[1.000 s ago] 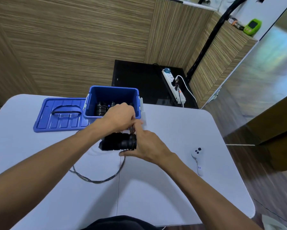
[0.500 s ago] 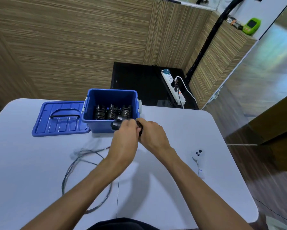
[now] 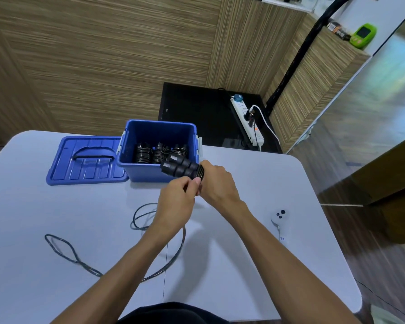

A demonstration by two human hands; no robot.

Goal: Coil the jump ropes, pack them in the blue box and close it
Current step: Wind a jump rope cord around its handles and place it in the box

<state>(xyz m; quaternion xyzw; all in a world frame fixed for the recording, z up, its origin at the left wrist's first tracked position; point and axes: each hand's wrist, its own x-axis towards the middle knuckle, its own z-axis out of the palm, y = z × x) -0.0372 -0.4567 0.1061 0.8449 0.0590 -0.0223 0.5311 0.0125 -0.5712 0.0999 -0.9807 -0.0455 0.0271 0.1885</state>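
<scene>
The open blue box point(image 3: 150, 175) stands at the far middle of the white table, with several coiled black jump ropes point(image 3: 159, 154) inside. Just in front of its right corner my right hand point(image 3: 216, 183) grips the two black handles point(image 3: 181, 168) of another jump rope, held side by side and pointing left. My left hand point(image 3: 178, 199) pinches the rope where it wraps round the handles. The loose black rope point(image 3: 61, 247) trails from under my left hand in loops across the table to the left. The blue lid point(image 3: 89, 160) lies flat to the left of the box.
A white controller point(image 3: 280, 219) lies on the table to the right of my arms. Beyond the table's far edge a black low cabinet point(image 3: 197, 108) carries a white power strip point(image 3: 247, 121). The wood-panelled wall stands behind.
Both hands with the handles have moved up and right, close to the box's right corner. My left hand went round the handles, and the loose rope has shifted and stretched out to the left.
</scene>
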